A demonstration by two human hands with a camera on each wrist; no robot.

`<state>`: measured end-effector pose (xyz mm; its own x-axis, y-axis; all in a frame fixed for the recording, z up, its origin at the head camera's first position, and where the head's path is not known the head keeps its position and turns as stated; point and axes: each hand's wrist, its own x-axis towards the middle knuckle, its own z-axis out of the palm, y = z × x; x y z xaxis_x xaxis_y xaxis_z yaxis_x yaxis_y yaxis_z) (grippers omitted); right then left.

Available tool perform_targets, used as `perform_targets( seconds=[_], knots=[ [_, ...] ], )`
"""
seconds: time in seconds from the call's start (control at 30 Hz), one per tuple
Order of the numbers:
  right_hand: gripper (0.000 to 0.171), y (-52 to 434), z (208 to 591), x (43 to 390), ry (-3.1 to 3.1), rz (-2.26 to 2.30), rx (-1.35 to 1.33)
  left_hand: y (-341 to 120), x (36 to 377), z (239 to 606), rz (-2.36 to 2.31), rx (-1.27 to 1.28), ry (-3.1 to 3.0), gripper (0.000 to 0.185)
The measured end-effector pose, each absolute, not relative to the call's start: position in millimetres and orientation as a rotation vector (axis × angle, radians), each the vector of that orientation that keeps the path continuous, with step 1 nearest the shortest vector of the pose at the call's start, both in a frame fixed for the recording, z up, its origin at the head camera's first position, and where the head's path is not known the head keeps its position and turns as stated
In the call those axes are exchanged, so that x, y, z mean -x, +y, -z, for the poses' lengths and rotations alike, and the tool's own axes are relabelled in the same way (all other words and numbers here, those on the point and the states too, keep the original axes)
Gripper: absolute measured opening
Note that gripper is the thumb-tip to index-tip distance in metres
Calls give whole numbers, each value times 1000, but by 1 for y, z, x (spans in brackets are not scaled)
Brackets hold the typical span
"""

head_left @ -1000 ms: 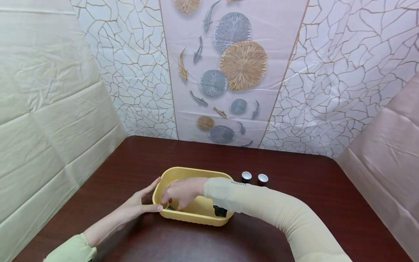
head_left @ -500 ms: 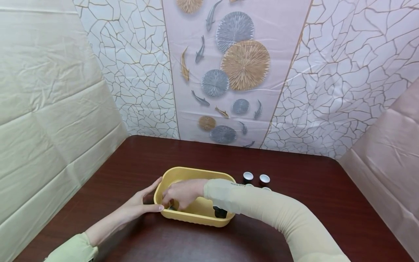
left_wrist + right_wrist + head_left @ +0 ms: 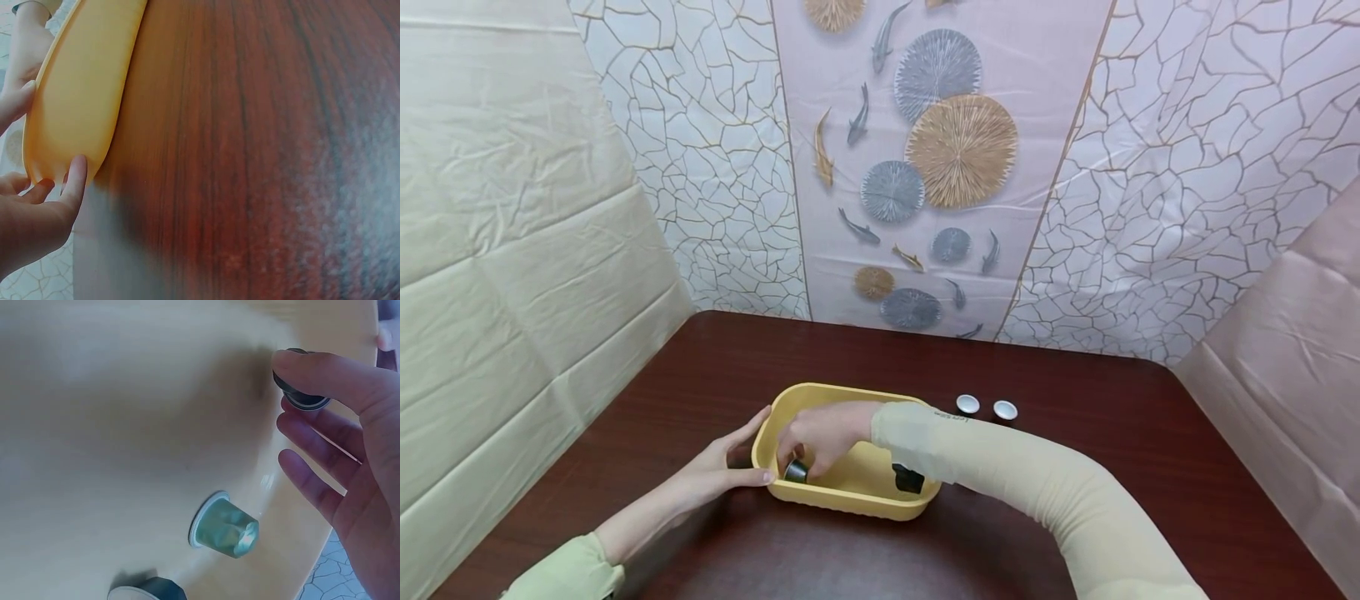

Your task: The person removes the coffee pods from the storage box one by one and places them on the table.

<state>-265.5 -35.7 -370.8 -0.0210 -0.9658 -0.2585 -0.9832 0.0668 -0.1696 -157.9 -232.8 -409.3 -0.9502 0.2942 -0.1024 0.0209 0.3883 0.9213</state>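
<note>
A yellow oval tub sits on the dark wood table. My right hand is inside its left end and pinches a small dark capsule between thumb and fingers, lifted off the floor. My left hand rests flat against the tub's left outer wall, fingers straight, thumb on the near corner. Inside the tub lie a pale green capsule and a dark one, also seen as a dark capsule near the right end.
Two more capsules with white tops stand on the table just behind the tub's right end. Patterned sheets wall in the table at the back and both sides.
My right hand has risen a little from the tub's floor, and the dark capsule now shows between its fingers. The left hand has stayed against the tub.
</note>
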Motion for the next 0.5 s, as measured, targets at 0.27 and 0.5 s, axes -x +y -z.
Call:
perform_targets(
  seconds=[0.27, 0.5],
  knots=[
    [31, -30, 362, 270, 2046, 26, 1925, -233, 158, 410, -1595, -284, 2406, 94],
    [33, -19, 350, 272, 2045, 172, 1873, -233, 157, 409, -1579, -274, 2416, 93]
  ],
)
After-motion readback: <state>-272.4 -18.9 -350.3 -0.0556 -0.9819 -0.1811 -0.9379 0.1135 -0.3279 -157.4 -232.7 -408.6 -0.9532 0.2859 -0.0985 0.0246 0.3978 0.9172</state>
